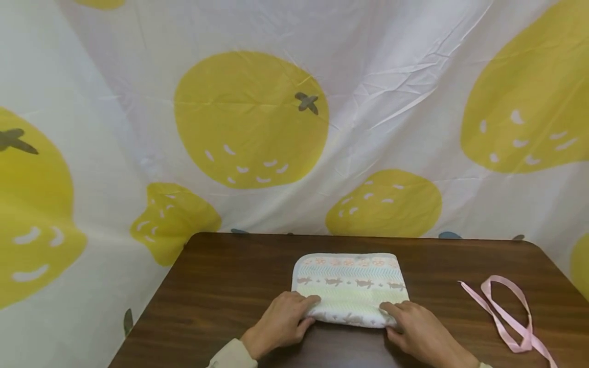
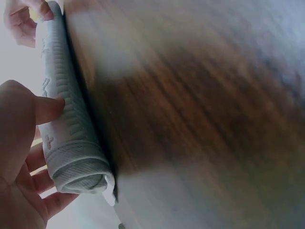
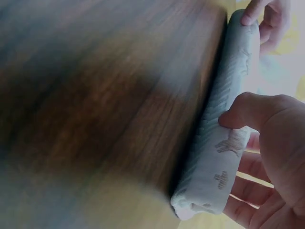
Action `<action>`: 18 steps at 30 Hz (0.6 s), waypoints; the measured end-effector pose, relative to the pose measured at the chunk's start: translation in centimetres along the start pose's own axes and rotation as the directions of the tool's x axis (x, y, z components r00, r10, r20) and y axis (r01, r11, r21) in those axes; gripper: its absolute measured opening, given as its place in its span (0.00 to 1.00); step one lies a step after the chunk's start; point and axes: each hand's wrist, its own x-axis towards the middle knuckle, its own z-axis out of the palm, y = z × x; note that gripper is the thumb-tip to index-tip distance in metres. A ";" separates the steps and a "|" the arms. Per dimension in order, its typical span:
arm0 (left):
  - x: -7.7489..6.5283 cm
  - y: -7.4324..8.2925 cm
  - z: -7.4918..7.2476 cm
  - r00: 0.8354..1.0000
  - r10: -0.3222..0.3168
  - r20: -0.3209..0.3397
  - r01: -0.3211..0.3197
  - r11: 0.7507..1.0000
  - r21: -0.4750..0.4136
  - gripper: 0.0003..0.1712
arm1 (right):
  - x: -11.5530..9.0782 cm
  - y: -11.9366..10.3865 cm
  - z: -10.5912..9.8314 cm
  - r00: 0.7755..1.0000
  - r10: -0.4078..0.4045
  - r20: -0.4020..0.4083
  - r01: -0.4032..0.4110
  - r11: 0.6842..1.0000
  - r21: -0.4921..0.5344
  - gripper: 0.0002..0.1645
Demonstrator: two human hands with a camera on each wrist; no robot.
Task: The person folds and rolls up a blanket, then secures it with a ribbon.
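A pale patterned cloth (image 1: 352, 291) with a light blue border lies on the table, its near edge rolled into a thick tube. Bands of orange, blue, green and brown animal figures run across it. At the left end of the roll, my left hand (image 1: 284, 318) grips it, thumb on the near side and fingers around the other side. My right hand (image 1: 420, 328) holds the right end the same way. Spiral layers show at the rolled end (image 2: 83, 174) in the left wrist view. The right wrist view shows the roll (image 3: 217, 138) lying along the tabletop under the thumb.
A loosely looped pink ribbon (image 1: 525, 341) lies on the dark wooden table (image 1: 230, 276), right of my right hand. Behind the table's far edge hangs a white curtain (image 1: 276, 209) printed with yellow lemons.
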 end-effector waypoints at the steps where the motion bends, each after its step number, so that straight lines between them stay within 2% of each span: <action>1: 0.0 0.0 0.0 1.000 0.000 0.008 0.000 1.000 -0.003 0.22 | 0.0 0.0 0.0 1.000 0.002 -0.001 -0.002 1.000 0.000 0.24; 6: 0.0 0.1 -0.5 0.998 -0.016 0.058 0.019 0.999 -0.044 0.21 | -0.2 -0.1 -0.3 1.000 0.004 -0.015 -0.003 0.999 0.042 0.20; 9: -0.1 0.1 -1.0 0.994 -0.035 0.100 0.046 0.993 -0.112 0.21 | -0.3 -0.2 -0.3 1.000 -0.001 -0.018 0.003 0.995 0.095 0.20; 13: -0.1 0.0 -1.3 0.987 -0.055 0.150 0.087 0.972 -0.219 0.21 | -0.4 -0.2 -0.5 0.999 -0.013 -0.035 0.018 0.989 0.149 0.22; 18: -0.4 -0.2 -1.4 0.981 -0.062 0.185 0.116 0.949 -0.292 0.21 | -0.6 -0.3 -0.8 1.000 -0.025 0.017 0.018 0.954 0.298 0.22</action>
